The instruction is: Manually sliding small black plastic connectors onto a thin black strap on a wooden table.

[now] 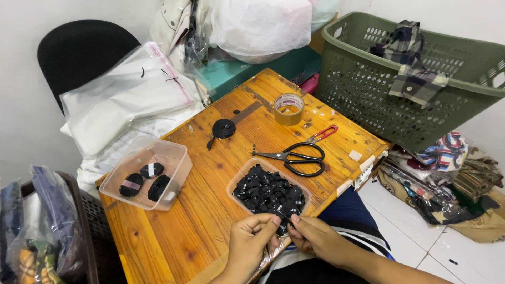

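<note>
Sitting at a small orange-brown wooden desk (210, 210). Left hand (251, 239) and right hand (318, 239) close together at the near edge, fingertips pinched narrow on one tiny black strip (284, 216). Too small to tell more about it. Just behind the fingers, a clear plastic tub full of little black pieces (269, 192), partly hanging near the desk edge. Further back, black-handled scissors (294, 155), a roll of brown tape (289, 108) and a flat black round spool (223, 128). To the left, a second clear plastic box with three black rolls (147, 173). Off to the right, a green plastic laundry basket (415, 79) with checked cloth over the rim.

Could slip from the fingers, being so tiny, and get lost on the lap or floor. Could bump the full tub with a wrist and tip it off the edge, spilling the pieces.
</note>
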